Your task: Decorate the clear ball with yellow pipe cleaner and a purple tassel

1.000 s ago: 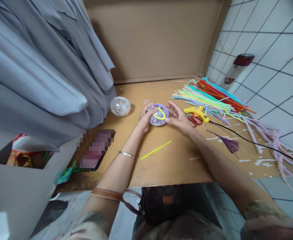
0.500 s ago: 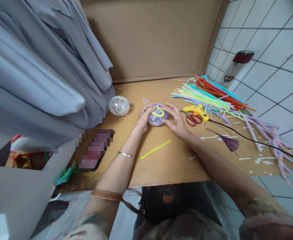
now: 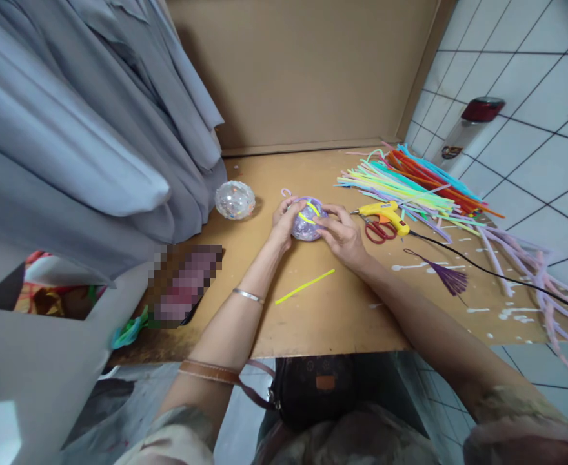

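A shiny purple ball (image 3: 306, 231) sits at the middle of the table, with a small pale purple loop (image 3: 286, 192) showing behind it. My left hand (image 3: 283, 223) is wrapped round its left side, the thumb on top by a bent yellow pipe cleaner (image 3: 308, 219). At the ball's right side, my right hand (image 3: 346, 237) has its thumb and fingers closed at the right end of that pipe cleaner. A straight yellow pipe cleaner (image 3: 304, 287) lies on the table in front of the ball.
A clear ball (image 3: 235, 199) stands on the left, near a grey curtain (image 3: 168, 129) and a blurred-out phone-like object (image 3: 187, 284). To the right lie a yellow glue gun (image 3: 385, 214), red-handled scissors (image 3: 381, 231), a purple tassel (image 3: 446, 274) and many coloured pipe cleaners (image 3: 419, 184).
My right hand's fingers have drawn together and come onto the yellow pipe cleaner, whose curve now looks wider. The view has shifted slightly, moving the table things a little right.
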Demonstrator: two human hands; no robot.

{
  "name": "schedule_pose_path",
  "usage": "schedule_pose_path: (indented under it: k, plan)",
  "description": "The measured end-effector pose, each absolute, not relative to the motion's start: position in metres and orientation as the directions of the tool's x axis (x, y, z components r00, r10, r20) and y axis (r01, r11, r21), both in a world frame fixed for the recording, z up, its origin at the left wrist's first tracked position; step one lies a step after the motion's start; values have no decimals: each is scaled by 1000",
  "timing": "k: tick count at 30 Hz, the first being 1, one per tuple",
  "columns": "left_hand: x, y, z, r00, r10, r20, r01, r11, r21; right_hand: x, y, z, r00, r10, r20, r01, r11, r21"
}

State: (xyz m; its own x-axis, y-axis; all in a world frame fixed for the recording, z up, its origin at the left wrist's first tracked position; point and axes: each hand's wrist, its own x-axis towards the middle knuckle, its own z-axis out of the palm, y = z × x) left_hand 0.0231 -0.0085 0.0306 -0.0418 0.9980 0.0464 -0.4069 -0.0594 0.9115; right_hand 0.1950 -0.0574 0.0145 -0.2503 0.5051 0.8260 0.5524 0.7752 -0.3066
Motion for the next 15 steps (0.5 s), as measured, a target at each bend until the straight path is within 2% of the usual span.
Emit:
schedule_pose_path:
  k: [10,12,15]
  plan:
    - [24,-11,33,-38,999,37,-456,-51,889,194,-63,18,-379,396,836,733,681,9]
    - [24,-11,32,-31,999,45,-462,-54,885,194,-64,19,-395,396,829,743,669,34]
    - [23,-9,30,-22,998,64,-449,-67,891,193,-66,20,-401,438,805,747,665,10]
